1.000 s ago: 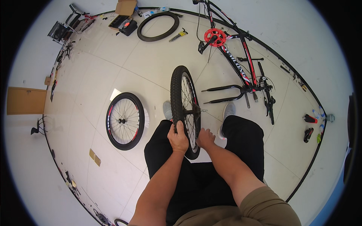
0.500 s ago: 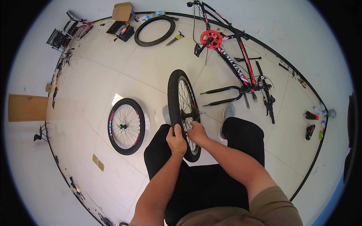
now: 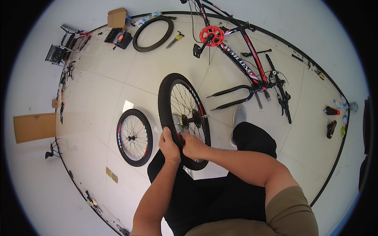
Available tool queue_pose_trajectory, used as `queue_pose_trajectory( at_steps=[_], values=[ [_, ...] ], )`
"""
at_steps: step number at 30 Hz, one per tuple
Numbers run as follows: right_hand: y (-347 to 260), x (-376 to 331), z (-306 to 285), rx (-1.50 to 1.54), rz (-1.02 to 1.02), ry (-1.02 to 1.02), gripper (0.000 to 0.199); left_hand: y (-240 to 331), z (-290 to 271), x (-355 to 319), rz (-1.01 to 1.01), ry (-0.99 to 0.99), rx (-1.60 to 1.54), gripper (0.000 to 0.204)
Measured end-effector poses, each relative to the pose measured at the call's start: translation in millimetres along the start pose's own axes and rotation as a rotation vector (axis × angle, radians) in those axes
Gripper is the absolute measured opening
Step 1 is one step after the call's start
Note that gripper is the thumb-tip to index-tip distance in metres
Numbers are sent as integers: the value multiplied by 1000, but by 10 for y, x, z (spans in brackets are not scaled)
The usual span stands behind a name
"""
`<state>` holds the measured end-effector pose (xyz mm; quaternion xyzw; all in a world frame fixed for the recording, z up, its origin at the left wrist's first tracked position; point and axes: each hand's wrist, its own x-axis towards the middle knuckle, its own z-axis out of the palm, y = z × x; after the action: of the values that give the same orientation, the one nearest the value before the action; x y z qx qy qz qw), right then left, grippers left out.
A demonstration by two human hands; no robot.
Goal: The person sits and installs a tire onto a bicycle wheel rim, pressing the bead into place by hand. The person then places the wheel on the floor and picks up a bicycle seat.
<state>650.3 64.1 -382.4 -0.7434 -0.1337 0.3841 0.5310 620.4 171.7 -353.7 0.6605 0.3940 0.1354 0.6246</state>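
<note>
A bicycle wheel (image 3: 164, 98) with a black knobbly tyre stands tilted between my legs, its spokes and hub facing right. My left hand (image 3: 169, 147) is closed round the near left part of the tyre, thumb on top of the tread. At the inner side of the rim, close to it, my right hand (image 3: 193, 148) has its fingers curled and pressed together. What they pinch is mostly hidden; a small dark and reddish patch shows by the fingertips. Left of my leg, a second wheel (image 3: 149, 137) with a tyre lies on the floor.
A black and red bicycle frame (image 3: 238, 61) with fork (image 3: 232, 93) and red chainring (image 3: 204, 35) lies ahead right. A loose tyre (image 3: 138, 46), an opened cardboard box (image 3: 117, 17) and a yellow-marked tool (image 3: 175, 39) lie far off. Bottles and small parts line the right wall.
The wheel has shifted left and turned, showing more of its spoked side. Both hands have moved left with it; my right hand is now closer to the rim. The view has turned slightly.
</note>
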Motion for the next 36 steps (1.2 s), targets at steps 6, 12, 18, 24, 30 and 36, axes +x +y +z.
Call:
queue_pose_trajectory(
  at_steps=[6,12,18,24,30,36],
  values=[
    [-237,144,-237,552,40,4,46,408,130,519,-126,26,-65,52],
    [-381,158,-421,341,-304,16,84,749,242,676,-291,-236,-366,58],
    [-414,307,-522,377,-363,129,77,237,95,658,-389,-208,-433,46],
    [-607,420,-1040,428,-108,218,45,-172,61,596,-612,-65,-332,49],
    [-803,532,-1374,526,39,202,28,112,605,685,-221,-82,-284,45],
    [-630,743,-1419,769,100,238,31,103,1196,183,335,-378,-175,79]
  ],
)
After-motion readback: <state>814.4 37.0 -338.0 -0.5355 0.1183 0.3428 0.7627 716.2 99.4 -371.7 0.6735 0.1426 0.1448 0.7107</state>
